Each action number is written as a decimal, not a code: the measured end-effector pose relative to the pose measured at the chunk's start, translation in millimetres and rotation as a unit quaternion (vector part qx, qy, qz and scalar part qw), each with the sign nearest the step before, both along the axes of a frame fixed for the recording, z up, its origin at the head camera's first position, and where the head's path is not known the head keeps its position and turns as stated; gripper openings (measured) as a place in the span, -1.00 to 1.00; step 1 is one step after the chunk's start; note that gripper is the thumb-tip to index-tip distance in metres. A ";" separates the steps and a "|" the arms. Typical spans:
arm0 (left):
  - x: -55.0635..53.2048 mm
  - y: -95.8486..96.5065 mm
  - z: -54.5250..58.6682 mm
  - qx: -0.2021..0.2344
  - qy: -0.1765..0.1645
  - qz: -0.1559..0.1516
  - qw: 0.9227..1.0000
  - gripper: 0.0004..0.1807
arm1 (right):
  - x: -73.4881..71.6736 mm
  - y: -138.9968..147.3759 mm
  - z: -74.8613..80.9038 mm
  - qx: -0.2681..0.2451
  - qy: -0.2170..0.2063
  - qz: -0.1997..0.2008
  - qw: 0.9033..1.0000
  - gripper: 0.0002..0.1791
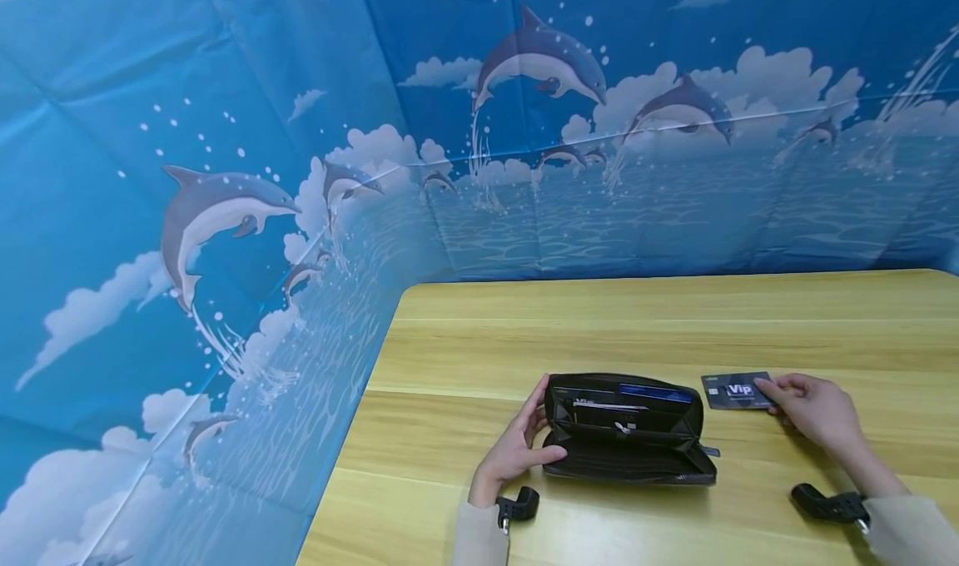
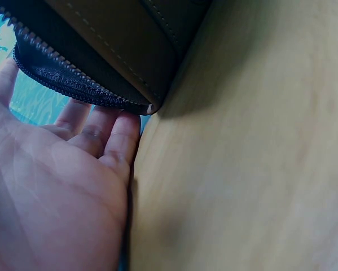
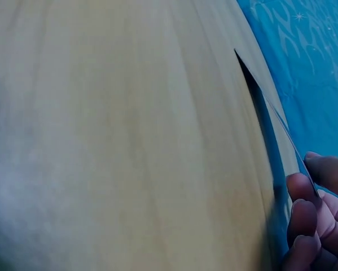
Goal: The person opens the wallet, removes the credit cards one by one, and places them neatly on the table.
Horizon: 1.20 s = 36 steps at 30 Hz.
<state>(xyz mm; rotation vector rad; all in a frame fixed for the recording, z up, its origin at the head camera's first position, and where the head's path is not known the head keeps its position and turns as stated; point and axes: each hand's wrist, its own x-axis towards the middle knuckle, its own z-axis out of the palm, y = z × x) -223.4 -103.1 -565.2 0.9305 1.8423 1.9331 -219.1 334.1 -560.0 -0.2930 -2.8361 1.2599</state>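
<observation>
A black zip-around wallet (image 1: 629, 466) lies unzipped on the table, its mouth spread toward me. Cards sit in its slots, among them a blue-edged one (image 1: 655, 393). My left hand (image 1: 517, 445) grips the wallet's left end, thumb on the lower flap and fingers behind. In the left wrist view, the fingers (image 2: 95, 132) touch the wallet's zippered edge (image 2: 73, 84). To the right of the wallet, my right hand (image 1: 817, 408) pinches a dark "Vip" card (image 1: 730, 391) by its right end. Seen edge-on in the right wrist view, the card (image 3: 279, 121) is between thumb and fingers (image 3: 304, 217).
The wood-grain table (image 1: 464, 358) carries the wallet. A blue cloth with dolphins (image 1: 539, 208) hangs behind it and along its left side. Black wrist mounts (image 1: 827, 506) are strapped at both sleeves.
</observation>
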 end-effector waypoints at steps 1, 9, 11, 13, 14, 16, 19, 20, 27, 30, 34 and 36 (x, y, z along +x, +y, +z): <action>1.3 0.0 3.6 0.001 -0.001 -0.002 1.000 0.04 | 0.6 -0.5 0.0 0.007 0.004 -0.001 1.000 -0.33; 7.8 0.7 21.5 -0.005 -0.001 -0.007 1.000 0.03 | 2.5 -3.0 -2.0 0.056 0.026 -0.018 0.998 -0.43; 7.5 0.9 21.3 -0.003 0.001 -0.007 1.000 0.03 | 1.8 -2.8 -2.8 0.067 0.027 -0.025 0.997 -0.44; 7.3 1.0 21.1 -0.003 0.002 -0.007 1.000 0.03 | 1.3 -2.4 -3.6 0.078 0.028 -0.030 0.996 -0.45; 7.1 0.9 20.9 -0.003 0.002 -0.007 1.000 0.03 | 1.1 -2.2 -3.9 0.082 0.027 -0.030 0.996 -0.44; 6.8 0.8 20.7 -0.003 0.003 -0.006 1.000 0.03 | 0.8 -1.9 -4.6 0.089 0.029 -0.031 0.995 -0.45; 6.6 0.8 20.4 -0.001 0.004 -0.005 1.000 0.03 | 0.6 -1.8 -5.4 0.098 0.034 -0.032 0.994 -0.45; 6.4 0.8 20.2 -0.001 0.003 -0.006 1.000 0.03 | 0.5 -1.7 -5.5 0.100 0.036 -0.033 0.994 -0.45; 6.2 -0.1 19.2 -0.010 -0.006 -0.004 1.000 0.03 | 0.6 -0.6 -6.6 0.108 0.034 -0.040 0.993 -0.44; 6.1 0.2 19.0 -0.010 -0.003 -0.004 1.000 0.03 | 0.5 0.8 -7.6 0.110 0.034 -0.039 0.993 -0.44; 5.7 0.2 18.7 -0.011 -0.010 -0.004 1.000 0.04 | 0.2 2.4 -9.5 0.121 0.047 -0.032 0.991 -0.47; 2.9 -0.1 10.0 -0.009 -0.011 0.001 1.000 0.04 | 0.0 3.1 -10.0 0.124 0.053 -0.028 0.990 -0.48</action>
